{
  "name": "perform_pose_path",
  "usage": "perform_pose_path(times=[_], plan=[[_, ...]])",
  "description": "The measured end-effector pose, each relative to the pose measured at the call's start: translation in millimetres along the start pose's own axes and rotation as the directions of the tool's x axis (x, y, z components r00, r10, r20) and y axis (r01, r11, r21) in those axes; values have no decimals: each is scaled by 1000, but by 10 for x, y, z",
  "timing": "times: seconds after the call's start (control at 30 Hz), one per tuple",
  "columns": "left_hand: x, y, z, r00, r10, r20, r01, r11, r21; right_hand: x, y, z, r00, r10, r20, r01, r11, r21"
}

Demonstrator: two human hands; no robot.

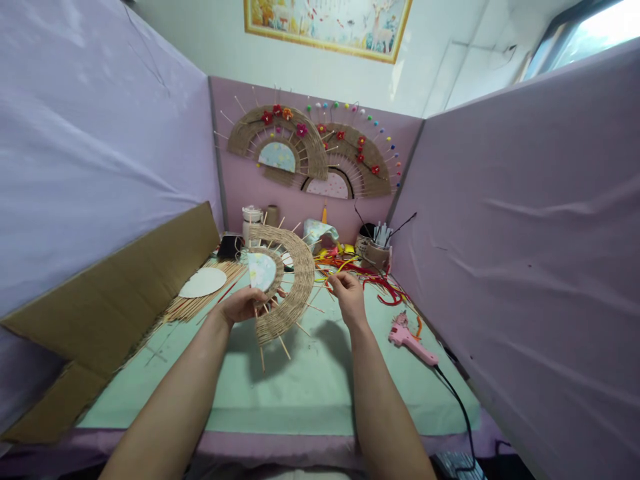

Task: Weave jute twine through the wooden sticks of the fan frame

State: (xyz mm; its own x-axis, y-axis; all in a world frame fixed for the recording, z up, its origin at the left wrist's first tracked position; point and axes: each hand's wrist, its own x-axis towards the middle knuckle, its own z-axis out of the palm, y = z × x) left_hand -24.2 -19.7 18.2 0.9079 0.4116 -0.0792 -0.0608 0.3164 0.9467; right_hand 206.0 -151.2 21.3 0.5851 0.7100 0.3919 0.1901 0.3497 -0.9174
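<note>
A half-round woven fan [300, 270] of brown twine on thin wooden sticks is held up over the table, its straight side to the left. At its centre is a pale blue patterned half-circle [262, 271]. My left hand [245, 305] grips the fan by its lower inner edge, with the fingers partly hidden behind it. Off the fan's right edge, my right hand [347, 293] has thumb and forefinger pinched together at the end of one of the sticks. Whether anything else small sits between those fingertips I cannot make out.
A pink glue gun [411, 341] with a black cord lies at right. Red and yellow pipe cleaners [385, 287] are heaped behind my right hand. Wooden sticks and a white oval card [203, 283] lie left, beside cardboard [165, 267]. Two decorated fans [320, 150] hang at the back.
</note>
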Motion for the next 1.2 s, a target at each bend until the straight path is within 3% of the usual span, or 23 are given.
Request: perform_pose_path(times=[0.2,0.37,0.6,1.07,1.2], plan=[[-4,0,71,997,-52,64,49,998,45,-44,-19,97,996,50,74,-46,998,-51],[-13,50,155,994,-83,69,83,997,8,-35,-10,92,997,67,45,-64,995,-74],[-11,38,144,995,-17,98,14,999,29,4,72,82,998,30,56,-26,997,-69],[51,-15,102,999,29,-34,-29,1000,-5,6,39,73,993,112,39,-112,994,-11],[87,9,133,981,70,-180,-69,998,13,22,46,60,990,140,35,-140,990,4]])
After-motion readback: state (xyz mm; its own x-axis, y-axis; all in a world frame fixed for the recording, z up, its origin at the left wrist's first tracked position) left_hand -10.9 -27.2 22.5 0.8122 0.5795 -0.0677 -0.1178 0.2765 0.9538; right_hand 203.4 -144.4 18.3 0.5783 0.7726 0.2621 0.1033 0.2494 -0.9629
